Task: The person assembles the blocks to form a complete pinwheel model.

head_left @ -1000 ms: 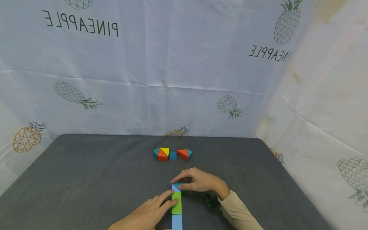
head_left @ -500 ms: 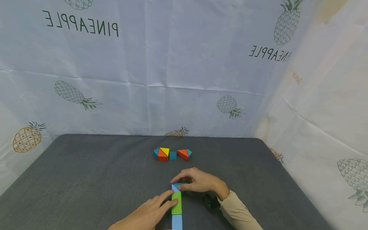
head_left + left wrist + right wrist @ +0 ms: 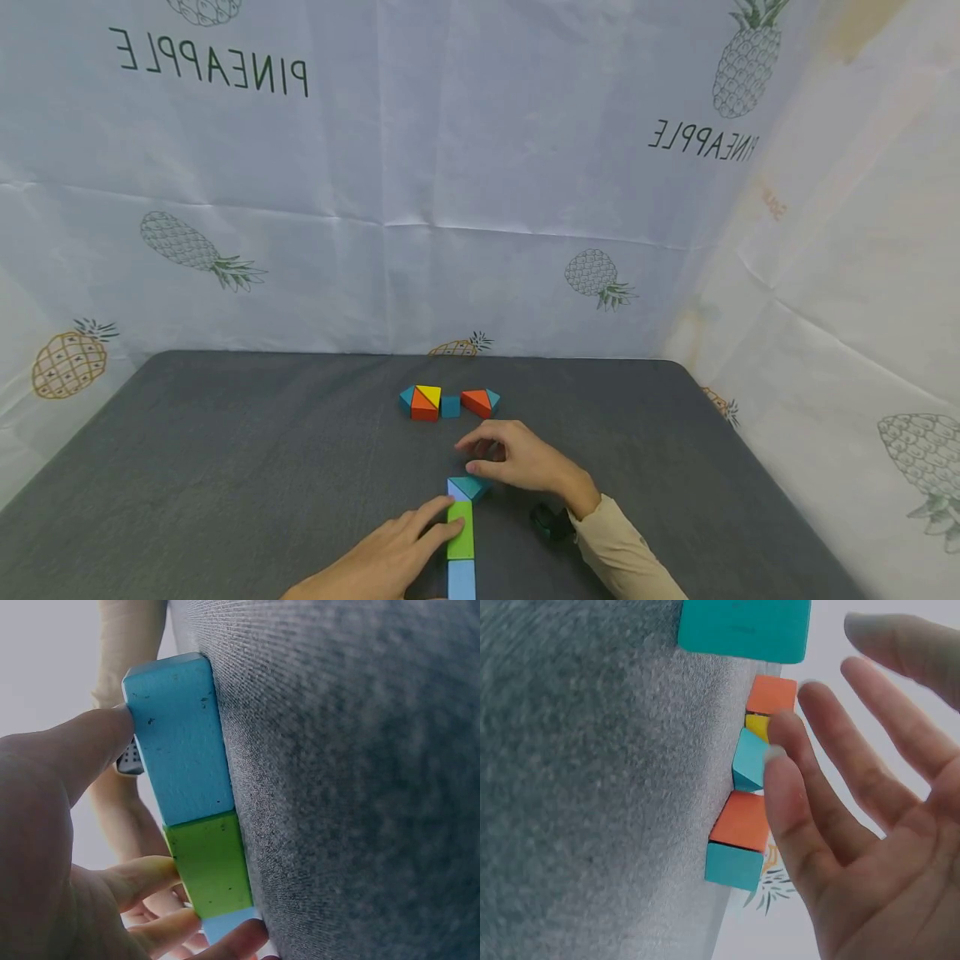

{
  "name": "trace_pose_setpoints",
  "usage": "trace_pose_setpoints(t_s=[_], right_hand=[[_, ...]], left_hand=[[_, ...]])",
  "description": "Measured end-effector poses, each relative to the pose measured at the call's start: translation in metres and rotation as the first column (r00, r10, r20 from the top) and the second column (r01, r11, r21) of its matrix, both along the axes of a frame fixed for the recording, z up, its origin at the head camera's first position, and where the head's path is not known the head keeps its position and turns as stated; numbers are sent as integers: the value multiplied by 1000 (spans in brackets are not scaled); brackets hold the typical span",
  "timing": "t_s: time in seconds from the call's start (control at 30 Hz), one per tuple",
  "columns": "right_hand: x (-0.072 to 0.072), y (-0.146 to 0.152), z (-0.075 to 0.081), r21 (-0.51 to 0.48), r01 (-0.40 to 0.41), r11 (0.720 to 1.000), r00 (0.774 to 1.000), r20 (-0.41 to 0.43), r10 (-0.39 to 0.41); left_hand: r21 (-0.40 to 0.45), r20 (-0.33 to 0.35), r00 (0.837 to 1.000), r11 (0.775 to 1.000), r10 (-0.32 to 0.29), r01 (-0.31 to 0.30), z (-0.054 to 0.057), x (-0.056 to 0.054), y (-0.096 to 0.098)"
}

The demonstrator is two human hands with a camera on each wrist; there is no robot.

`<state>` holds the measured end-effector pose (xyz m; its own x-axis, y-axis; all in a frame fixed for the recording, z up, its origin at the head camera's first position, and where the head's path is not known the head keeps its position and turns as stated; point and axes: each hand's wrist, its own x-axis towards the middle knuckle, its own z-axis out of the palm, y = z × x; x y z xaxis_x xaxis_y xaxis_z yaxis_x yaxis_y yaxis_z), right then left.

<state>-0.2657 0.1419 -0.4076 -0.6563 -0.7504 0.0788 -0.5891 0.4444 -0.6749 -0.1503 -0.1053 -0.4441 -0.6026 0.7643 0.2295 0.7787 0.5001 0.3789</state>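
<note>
A row of blocks runs away from the near edge: a light blue block (image 3: 462, 580), a green block (image 3: 462, 542), a light blue triangle block (image 3: 456, 492) and a teal triangle block (image 3: 476, 488) at its far end. My left hand (image 3: 382, 552) rests on the row from the left, fingers extended. In the left wrist view its thumb (image 3: 105, 735) touches the blue block (image 3: 180, 742), and other fingers touch the green block (image 3: 210, 862). My right hand (image 3: 528, 460) hovers just beyond the teal triangle, holding nothing. In the right wrist view its fingers spread beside that block (image 3: 742, 626).
Farther back stand a red block (image 3: 424, 410), a yellow triangle block (image 3: 431, 394), a small blue block (image 3: 450, 407) and another red block (image 3: 477, 402), with teal pieces at both ends. The grey table (image 3: 262, 467) meets a pineapple-print cloth (image 3: 480, 167) behind.
My right hand has let go of the teal triangle and moved up and slightly right, away from it. The triangle stays at the row's end. My left hand has not moved.
</note>
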Motion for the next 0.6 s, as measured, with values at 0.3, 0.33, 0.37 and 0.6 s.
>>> trace_pose_setpoints(t_s=[0.3, 0.33, 0.37, 0.6], right_hand=[[-4, 4, -3, -32, 97, 995, 990, -103, -100], [-5, 5, -3, -37, 110, 993, 986, -118, -113], [-5, 5, -3, -42, 124, 991, 982, -136, -128], [-8, 7, -6, -86, 220, 972, 951, -205, -233]], left_hand=[[6, 2, 1000, 1000, 10, -10, 1, 2, 1], [8, 4, 1000, 1000, 11, -12, 1, 2, 1], [8, 5, 1000, 1000, 12, -12, 1, 2, 0], [19, 19, 1000, 1000, 2, -2, 1, 0, 0]])
